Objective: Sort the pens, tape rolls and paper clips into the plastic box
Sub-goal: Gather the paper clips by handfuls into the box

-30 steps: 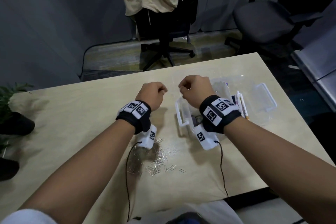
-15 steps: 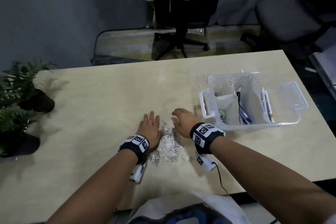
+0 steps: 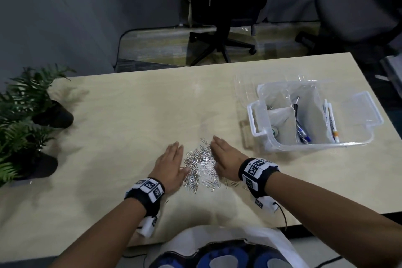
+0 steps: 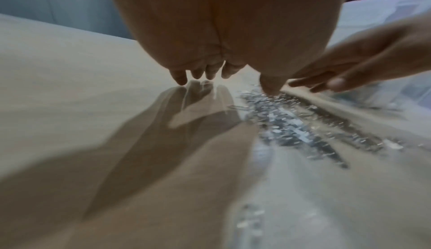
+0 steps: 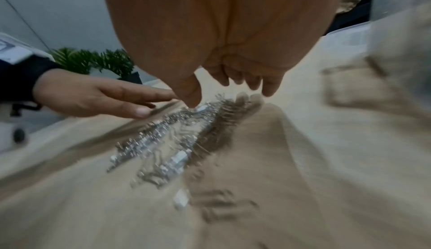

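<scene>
Head view looks down from above; both wrist views, low and close, share the paper clips (image 4: 291, 122).

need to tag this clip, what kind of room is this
Probably an office: a pale wooden desk, black swivel chairs behind it, potted ferns at its edge, and pens in a clear plastic box.

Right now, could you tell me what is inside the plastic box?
The plastic box holds pens and white markers, a tape roll, and a few paper clips. Its dividers hide anything else.
</scene>
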